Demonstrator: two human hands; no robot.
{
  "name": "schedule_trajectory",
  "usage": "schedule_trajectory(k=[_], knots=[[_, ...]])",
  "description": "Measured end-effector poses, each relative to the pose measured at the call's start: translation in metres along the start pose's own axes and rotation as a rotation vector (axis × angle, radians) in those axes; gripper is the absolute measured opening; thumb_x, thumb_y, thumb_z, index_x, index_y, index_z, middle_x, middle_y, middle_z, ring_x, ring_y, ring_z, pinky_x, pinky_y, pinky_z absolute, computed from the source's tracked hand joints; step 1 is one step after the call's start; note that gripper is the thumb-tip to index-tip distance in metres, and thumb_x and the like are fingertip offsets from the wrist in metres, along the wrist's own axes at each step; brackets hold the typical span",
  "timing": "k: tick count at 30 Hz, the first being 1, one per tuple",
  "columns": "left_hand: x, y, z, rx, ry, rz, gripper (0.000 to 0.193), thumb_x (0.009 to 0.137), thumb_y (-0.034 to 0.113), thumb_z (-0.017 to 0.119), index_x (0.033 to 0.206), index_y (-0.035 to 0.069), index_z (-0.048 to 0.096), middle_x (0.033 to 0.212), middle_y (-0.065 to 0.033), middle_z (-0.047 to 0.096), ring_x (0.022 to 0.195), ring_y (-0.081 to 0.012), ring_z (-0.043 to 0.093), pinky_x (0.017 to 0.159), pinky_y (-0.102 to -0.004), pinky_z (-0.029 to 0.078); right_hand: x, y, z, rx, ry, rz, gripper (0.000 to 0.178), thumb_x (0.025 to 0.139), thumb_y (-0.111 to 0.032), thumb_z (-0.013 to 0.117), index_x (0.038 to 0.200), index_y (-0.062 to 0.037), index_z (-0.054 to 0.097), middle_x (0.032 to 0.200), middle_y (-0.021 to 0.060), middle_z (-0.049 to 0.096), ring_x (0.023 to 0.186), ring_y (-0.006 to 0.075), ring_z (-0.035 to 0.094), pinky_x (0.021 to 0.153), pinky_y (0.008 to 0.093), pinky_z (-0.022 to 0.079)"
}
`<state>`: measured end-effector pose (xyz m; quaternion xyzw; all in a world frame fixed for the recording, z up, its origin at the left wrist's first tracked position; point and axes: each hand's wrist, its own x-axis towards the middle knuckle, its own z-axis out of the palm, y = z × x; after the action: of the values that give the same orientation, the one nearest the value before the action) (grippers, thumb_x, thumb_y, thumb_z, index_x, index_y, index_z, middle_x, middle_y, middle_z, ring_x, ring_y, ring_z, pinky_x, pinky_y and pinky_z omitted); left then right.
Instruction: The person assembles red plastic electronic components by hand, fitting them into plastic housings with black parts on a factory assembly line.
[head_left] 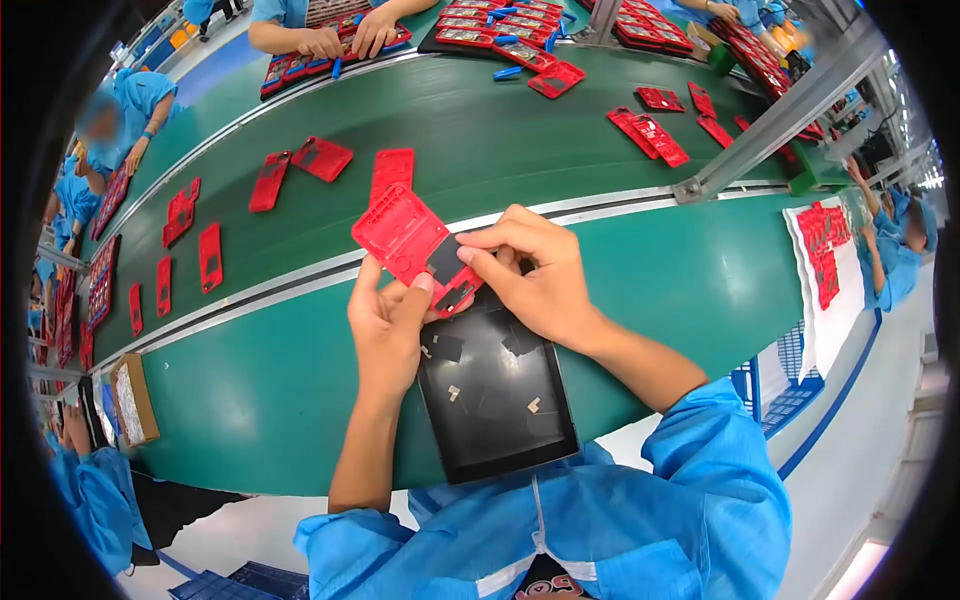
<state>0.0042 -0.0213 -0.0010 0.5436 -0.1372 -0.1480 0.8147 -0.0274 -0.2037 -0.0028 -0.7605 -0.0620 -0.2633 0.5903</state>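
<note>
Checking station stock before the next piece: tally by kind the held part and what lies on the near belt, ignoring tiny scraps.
Red housing, held: 1
Black tray: 1
Dark square pads loose on tray: 2
Brown box: 1
Total: 5

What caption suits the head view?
Both hands, left hand and right hand, hold a red plastic frame above a black tray.

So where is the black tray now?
In the head view, the black tray lies on the green table, near its front edge, just below both hands holding the red part.
</note>
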Motion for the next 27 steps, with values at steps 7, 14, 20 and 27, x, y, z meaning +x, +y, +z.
schedule_trajectory(k=[7,14,20,27], knots=[[-0.002,0.003,0.003,0.045,0.01,0.005,0.057,0.102,0.0,0.057,0.153,-0.003,0.032,0.116,-0.0183,0.071,0.1,-0.0225,0.073,0.088,-0.0413,0.064,0.003,-0.004,-0.001,-0.128,0.019,-0.278,0.015,0.085,0.002,0.078,0.1,-0.0028,0.078,0.076,0.0045,0.058,0.054,0.0081,0.048,0.05,0.0259,0.037],[-0.002,0.005,-0.001,0.061,0.025,-0.006,0.056,0.101,-0.001,0.058,0.152,-0.003,0.034,0.114,-0.0173,0.072,0.097,-0.021,0.073,0.086,-0.0362,0.063,0.003,-0.015,-0.002,-0.169,0.008,-0.185,0.015,0.083,0.002,0.079,0.098,-0.0022,0.078,0.076,0.0056,0.06,0.05,0.0096,0.048,0.048,0.0267,0.037],[-0.001,0.002,0.0,-0.052,-0.018,0.013,0.053,0.101,-0.001,0.057,0.15,-0.004,0.036,0.116,-0.0182,0.071,0.098,-0.0214,0.073,0.087,-0.0381,0.063,0.002,-0.011,-0.002,-0.116,0.004,-0.064,0.02,0.083,0.003,0.08,0.101,-0.0054,0.08,0.074,0.0012,0.058,0.054,0.0054,0.045,0.049,0.0244,0.031],[-0.003,0.002,0.003,-0.077,-0.026,0.015,0.052,0.102,-0.001,0.055,0.15,-0.004,0.035,0.12,-0.0191,0.069,0.104,-0.024,0.072,0.091,-0.0429,0.063,-0.002,-0.012,0.004,-0.179,0.095,-0.184,0.017,0.083,0.001,0.081,0.098,-0.0039,0.08,0.073,0.0029,0.059,0.05,0.0052,0.044,0.046,0.0245,0.032]])
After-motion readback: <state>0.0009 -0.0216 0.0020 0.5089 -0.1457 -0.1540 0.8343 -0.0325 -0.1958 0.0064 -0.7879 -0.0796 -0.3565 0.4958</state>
